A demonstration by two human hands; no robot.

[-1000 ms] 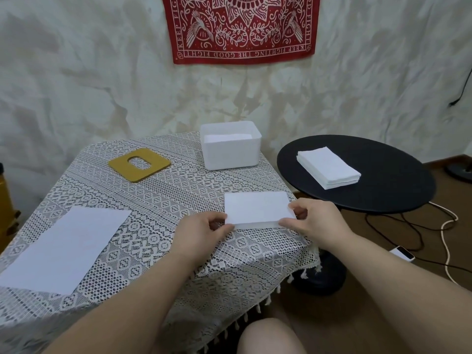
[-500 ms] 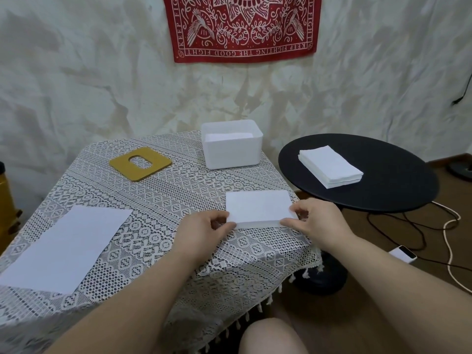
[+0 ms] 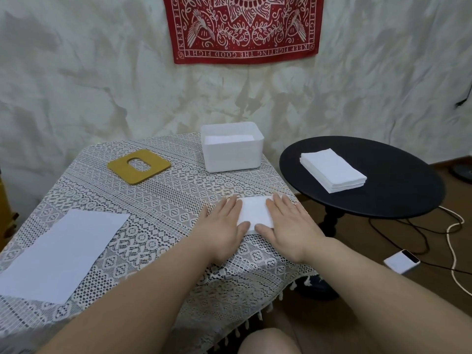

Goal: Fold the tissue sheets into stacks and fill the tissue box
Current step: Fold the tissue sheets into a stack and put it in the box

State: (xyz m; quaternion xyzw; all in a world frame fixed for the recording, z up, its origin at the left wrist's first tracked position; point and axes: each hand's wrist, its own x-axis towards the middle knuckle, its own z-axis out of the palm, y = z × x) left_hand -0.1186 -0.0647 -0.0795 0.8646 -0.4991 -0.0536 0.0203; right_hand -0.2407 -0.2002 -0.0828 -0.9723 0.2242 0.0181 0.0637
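A folded tissue [image 3: 255, 212] is pressed flat on the lace cloth [image 3: 163, 205] near the table's right front corner by both hands, the left hand [image 3: 221, 227] laid on its left part and the right hand [image 3: 288, 223] on its right, fingers straight and close together, nothing pinched. The white box [image 3: 233, 159] is set behind it at the far edge with tissues seen inside, the yellow lid [image 3: 139, 166] lying to its left. A flat sheet [image 3: 61, 254] is spread at the near left, and a stack [image 3: 333, 169] is kept on the black round table [image 3: 398, 200] to the right.
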